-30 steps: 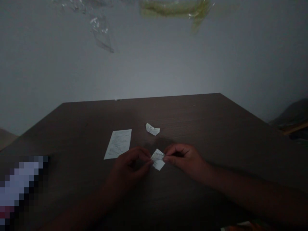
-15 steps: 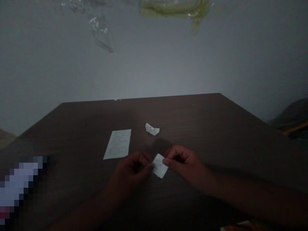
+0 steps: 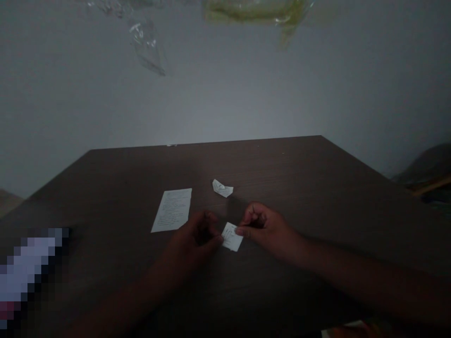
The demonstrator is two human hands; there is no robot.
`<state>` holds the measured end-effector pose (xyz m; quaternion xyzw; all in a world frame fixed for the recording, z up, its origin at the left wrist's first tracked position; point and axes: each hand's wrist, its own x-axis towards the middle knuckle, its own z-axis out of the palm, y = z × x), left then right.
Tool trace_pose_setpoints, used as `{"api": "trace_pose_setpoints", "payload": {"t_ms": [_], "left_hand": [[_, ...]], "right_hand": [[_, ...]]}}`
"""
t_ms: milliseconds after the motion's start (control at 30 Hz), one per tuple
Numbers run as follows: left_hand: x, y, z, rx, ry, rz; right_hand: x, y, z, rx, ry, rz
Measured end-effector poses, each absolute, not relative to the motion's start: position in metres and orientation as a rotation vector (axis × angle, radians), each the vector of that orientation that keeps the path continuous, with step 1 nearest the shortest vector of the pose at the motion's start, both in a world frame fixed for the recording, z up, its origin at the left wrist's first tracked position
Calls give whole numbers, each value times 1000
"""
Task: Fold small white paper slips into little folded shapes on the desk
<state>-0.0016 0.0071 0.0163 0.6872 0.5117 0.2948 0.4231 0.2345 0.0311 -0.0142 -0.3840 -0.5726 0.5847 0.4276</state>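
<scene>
A small folded piece of white paper (image 3: 232,238) with dark print or writing is between my two hands, above the brown table. My right hand (image 3: 268,232) pinches its upper right edge between thumb and curled fingers. At the paper's left corner is my left hand (image 3: 197,239), its thumb against the edge and its fingers curled; the exact grip of those fingertips is dim. Just beyond my hands lies a creased paper scrap (image 3: 222,188). A larger printed sheet (image 3: 172,211) lies flat beyond my left hand, its lower right corner close to the knuckles.
The dark brown table (image 3: 275,169) reaches a grey wall (image 3: 225,94). A pixelated, bright flat object (image 3: 28,267) lies at the left edge. Clear plastic (image 3: 148,47) and yellow plastic (image 3: 253,11) hang on the wall. Something colourful (image 3: 352,328) shows at the bottom right.
The folded paper has turned slightly and moved a little up and left. My right hand has moved up and left with it; my left hand's fingers have lifted slightly.
</scene>
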Motion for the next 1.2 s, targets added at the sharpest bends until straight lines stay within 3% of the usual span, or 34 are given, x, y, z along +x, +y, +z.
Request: {"api": "trace_pose_setpoints", "payload": {"t_ms": [167, 633, 1200], "left_hand": [[0, 9, 15, 1937, 1286, 610], [-6, 10, 11, 2121, 1232, 855], [-2, 7, 20, 1919, 1260, 987]], "right_hand": [[241, 41, -16, -1017, -1590, 1535], [247, 41, -17, -999, -1569, 1491], [247, 42, -8, -951, -1508, 1554]]}}
